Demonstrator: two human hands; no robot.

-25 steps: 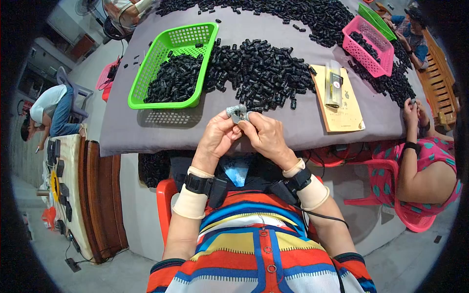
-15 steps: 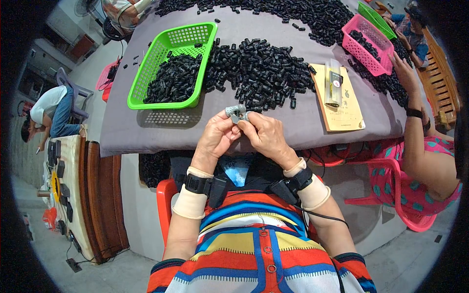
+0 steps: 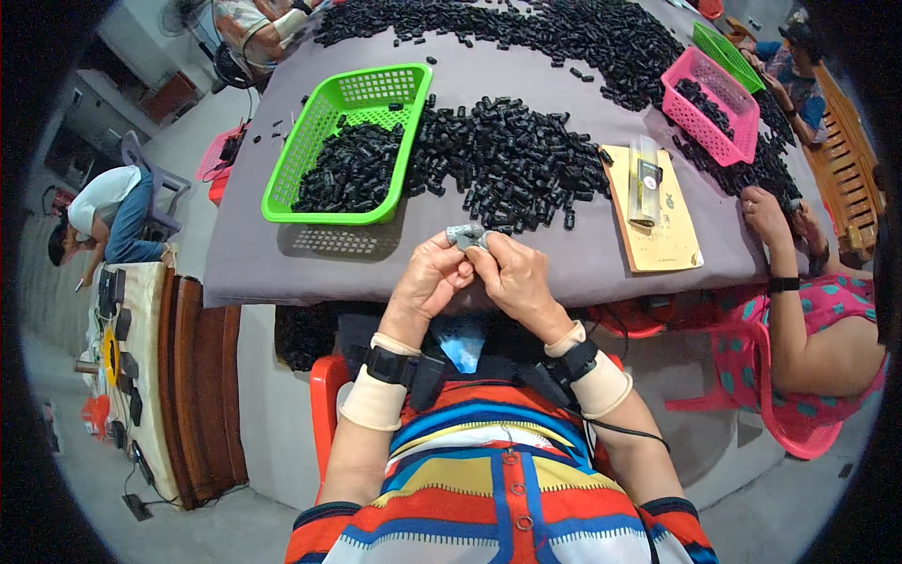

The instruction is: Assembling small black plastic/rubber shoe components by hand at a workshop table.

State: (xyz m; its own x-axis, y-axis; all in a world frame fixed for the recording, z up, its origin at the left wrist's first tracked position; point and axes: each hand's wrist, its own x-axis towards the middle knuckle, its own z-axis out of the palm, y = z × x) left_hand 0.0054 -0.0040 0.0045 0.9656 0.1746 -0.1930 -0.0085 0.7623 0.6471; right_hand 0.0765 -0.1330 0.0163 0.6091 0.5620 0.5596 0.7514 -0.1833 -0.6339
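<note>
Head view: both hands pinch one small grey part at the near edge of a table strewn with black pieces.

Left hand (image 3: 430,282) and right hand (image 3: 512,277) meet fingertip to fingertip over the grey cloth (image 3: 282,263), their fingers curled narrow around the small grey part (image 3: 466,235), which sits between the two thumbs just short of the big heap of black pieces (image 3: 507,160); a green basket (image 3: 324,211) half full of the same black pieces lies to the left of the heap, touching it; a tan card (image 3: 672,235) with a clear tube (image 3: 645,180) on it lies to the right; a pink basket (image 3: 709,99) stands farther back on the right; another person's hands (image 3: 775,218) work at the right edge of the table, well apart from the grey part.
</note>
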